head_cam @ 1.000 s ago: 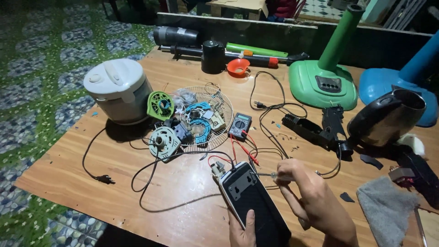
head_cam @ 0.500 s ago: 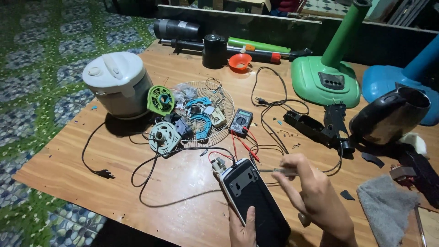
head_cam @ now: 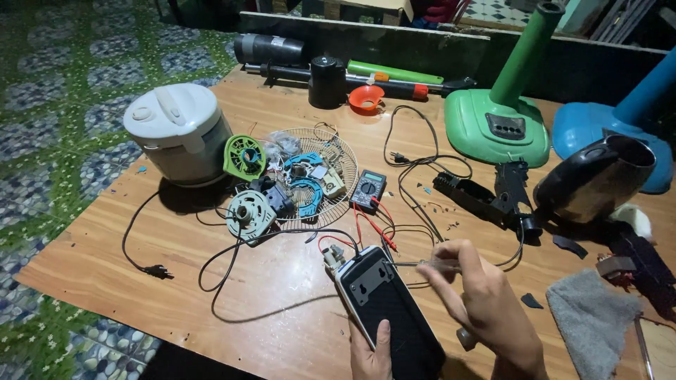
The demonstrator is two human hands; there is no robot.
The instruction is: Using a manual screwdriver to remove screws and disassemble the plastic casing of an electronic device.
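My left hand [head_cam: 371,352] grips the black box [head_cam: 387,309] at six o'clock on the table [head_cam: 282,309]. My right hand [head_cam: 479,299], at four o'clock, pinches a screwdriver [head_cam: 422,264], its tip at the box's top edge. The meter [head_cam: 368,190] lies at twelve o'clock from the box.

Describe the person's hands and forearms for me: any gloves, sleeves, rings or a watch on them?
Both hands are bare, with no gloves. The right hand and the forearm behind it show no sleeve, watch or bracelet as far as the frame's lower edge. Of the left hand only the thumb and part of the palm show; no ring is visible there. The right hand's fingers are blurred, so rings cannot be ruled out.
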